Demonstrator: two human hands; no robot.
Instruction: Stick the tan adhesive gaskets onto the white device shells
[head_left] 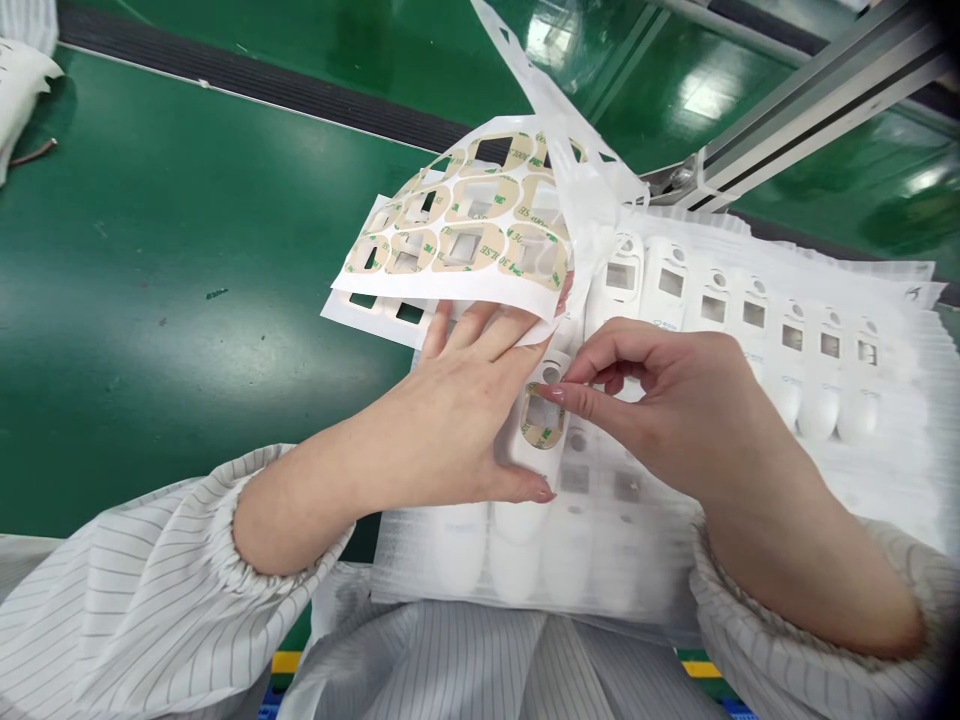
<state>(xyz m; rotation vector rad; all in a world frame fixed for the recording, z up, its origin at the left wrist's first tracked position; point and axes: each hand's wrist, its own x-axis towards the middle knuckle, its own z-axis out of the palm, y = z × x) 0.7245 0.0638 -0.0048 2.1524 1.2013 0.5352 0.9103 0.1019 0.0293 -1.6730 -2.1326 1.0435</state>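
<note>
My right hand pinches the upper edge of a tan double-sided adhesive sticker with green print. The sticker lies around the square window of a white plastic casing. My left hand lies against that casing, its thumb along the lower end, holding it. Its other fingers reach under a curled sheet of adhesive stickers; their tips are hidden. Another white sheet with cut-outs shows beneath.
More white casings stand in rows on translucent wrapping at right. A peeled white backing strip rises behind. A metal profile post stands at upper right. The green table extends left, with a white bundle at its far corner.
</note>
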